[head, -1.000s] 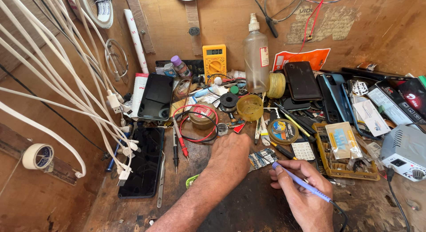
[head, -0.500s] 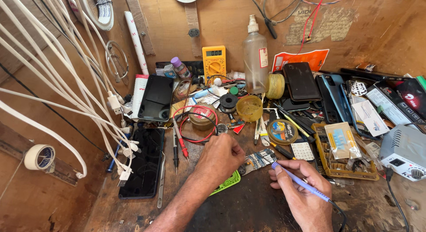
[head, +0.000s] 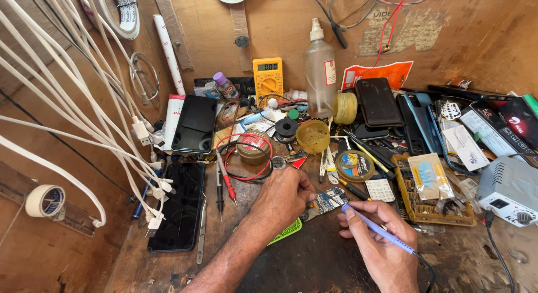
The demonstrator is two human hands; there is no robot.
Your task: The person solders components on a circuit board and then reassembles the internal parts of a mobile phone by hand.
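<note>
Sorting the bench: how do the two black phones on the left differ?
The upper phone leans propped against clutter near the white box; the lower phone lies flat on the bench. The upper one shows glare on its glass; the lower one looks duller, with white cable plugs over its edge. Both are black, screens dark.

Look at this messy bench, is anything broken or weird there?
Nothing looks broken or spilled. It is very cluttered, though. The left hand presses a small circuit board while the right hand holds a blue soldering iron by it. White cables dangle loose over two dark phones.
</note>
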